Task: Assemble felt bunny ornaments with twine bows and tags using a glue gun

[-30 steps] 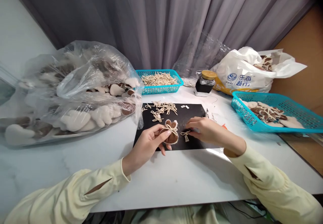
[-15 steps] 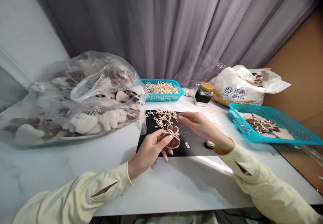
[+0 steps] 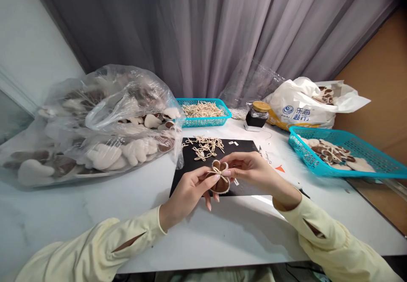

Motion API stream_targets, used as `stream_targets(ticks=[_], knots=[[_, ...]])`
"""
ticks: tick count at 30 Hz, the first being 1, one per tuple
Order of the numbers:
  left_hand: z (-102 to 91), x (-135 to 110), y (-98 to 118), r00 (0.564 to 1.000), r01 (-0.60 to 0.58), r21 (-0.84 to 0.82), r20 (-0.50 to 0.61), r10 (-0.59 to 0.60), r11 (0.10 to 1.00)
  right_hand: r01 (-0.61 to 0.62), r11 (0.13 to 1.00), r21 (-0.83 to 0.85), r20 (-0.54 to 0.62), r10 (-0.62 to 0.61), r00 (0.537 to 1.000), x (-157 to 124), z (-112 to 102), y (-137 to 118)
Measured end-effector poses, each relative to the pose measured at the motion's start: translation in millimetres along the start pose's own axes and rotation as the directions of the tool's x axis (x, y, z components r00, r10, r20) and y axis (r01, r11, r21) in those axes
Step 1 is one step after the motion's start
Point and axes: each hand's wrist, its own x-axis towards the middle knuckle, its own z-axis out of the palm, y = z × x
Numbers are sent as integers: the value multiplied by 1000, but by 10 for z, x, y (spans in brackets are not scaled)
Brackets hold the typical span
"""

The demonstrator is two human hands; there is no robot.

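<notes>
A small brown fabric piece with fuzzy cream edges and rounded lobes (image 3: 221,185) is held up over the front of the black mat (image 3: 187,176). Across its middle lies a cream cord bow (image 3: 216,170). My left hand (image 3: 190,188) is closed on its left side, thumb pressing by the bow. My right hand (image 3: 249,167) pinches the right side, with thumb tip at the bow and fingers behind, partly hidden. Just beyond, a loose pile of cream cord bows (image 3: 208,147) lies on the mat.
At left sits a clear plastic bag (image 3: 127,91) of plush pieces. A blue basket (image 3: 203,122) of cord bows and a dark jar with gold lid (image 3: 261,106) stand behind. To the right are a blue basket (image 3: 372,146) of pieces and a white shopping bag (image 3: 299,99).
My right hand has come down and left from beside the bow pile onto the brown piece. My left hand keeps hold of it, nearly in place.
</notes>
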Motion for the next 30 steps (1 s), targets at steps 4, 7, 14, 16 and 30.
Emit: stream_targets(ticks=[4,7,14,16,30], knots=[[-5,-7,6,1000,-2,1,-21,2,1000,8,999,42,-16,-8,1000,-13,30,10],[-8,-10,6,1000,-1,27,-28,2,1000,1,997,74,-9,0,1000,-15,39,16],[-13,3,-8,1000,7,42,4,-7,999,27,998,57,-27,-25,999,-17,-8,52],[-18,12,-15,999,9,30,38,-10,1000,28,999,29,-39,-27,999,-13,-10,55],[-23,58,-43,983,145,-13,118,-143,989,-266,174,-948,-294,-156,943,-872,-867,295]])
